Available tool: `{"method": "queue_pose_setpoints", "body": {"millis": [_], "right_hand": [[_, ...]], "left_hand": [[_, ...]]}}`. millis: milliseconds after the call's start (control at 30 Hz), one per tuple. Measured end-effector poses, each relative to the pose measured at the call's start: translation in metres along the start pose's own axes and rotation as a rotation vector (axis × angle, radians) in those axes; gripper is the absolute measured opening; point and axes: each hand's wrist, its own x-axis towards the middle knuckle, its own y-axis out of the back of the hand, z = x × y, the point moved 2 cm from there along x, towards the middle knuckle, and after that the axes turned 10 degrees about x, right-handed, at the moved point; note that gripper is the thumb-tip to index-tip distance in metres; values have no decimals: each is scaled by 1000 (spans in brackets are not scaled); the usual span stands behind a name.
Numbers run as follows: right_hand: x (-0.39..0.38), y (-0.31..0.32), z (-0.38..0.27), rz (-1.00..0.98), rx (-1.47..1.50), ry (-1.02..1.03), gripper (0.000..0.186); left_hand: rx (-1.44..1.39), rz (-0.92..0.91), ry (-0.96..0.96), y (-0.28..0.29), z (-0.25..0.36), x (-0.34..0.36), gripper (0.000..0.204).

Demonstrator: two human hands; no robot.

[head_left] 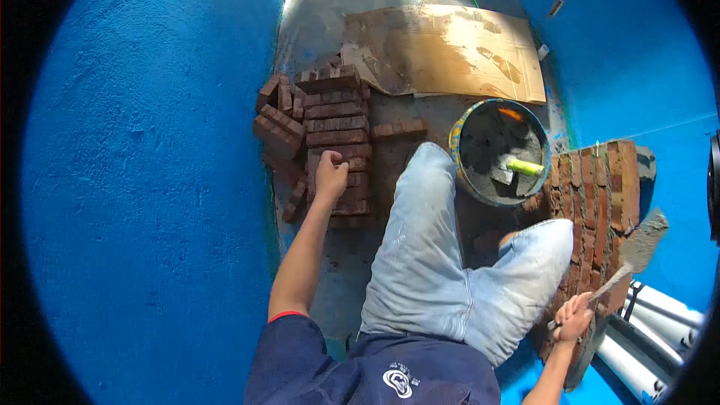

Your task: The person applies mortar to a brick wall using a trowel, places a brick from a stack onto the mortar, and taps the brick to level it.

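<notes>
Brick stack [337, 137]: was set on the floor left of the knees; loose bricks [279, 133] were heaped along its left side, near the blue wall [165, 142].
Left hand [331, 174]: was placed at the near half of the stack, fingers curled and narrow; whether a brick was gripped could not be told.
Brick handling: each unit was judged heavy for its size, stiff, rough and unlikely to slip; corners were judged liable to chip if knocked.
Brick hold point: opposite long sides, near mid-length, were judged best suited.
Right hand [573, 316]: was closed around the handle of the trowel [643, 246]; the grey-coated blade was raised beside the brickwork [589, 202].
Trowel handling: was judged light and stiff, weighted toward the blade when loaded; the handle was judged the proper hold point.
Bucket [454, 146]: was stood beyond the knees, partly filled with dark mix [480, 142], judged dense and soft; a yellow-handled tool [525, 168] was rested in it.
Brickwork joints: were seen as grey bands; whether they were set could not be told.
</notes>
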Motion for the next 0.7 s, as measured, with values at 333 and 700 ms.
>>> {"method": "queue_pose_setpoints", "body": {"millis": [333, 700], "right_hand": [[-5, -27, 21, -183, -824, 74, 42], [24, -132, -42, 273, -197, -377, 32]], "left_hand": [[1066, 65, -177, 3, 30, 237, 86], [1125, 464, -473, -12, 3, 295, 78]]}}
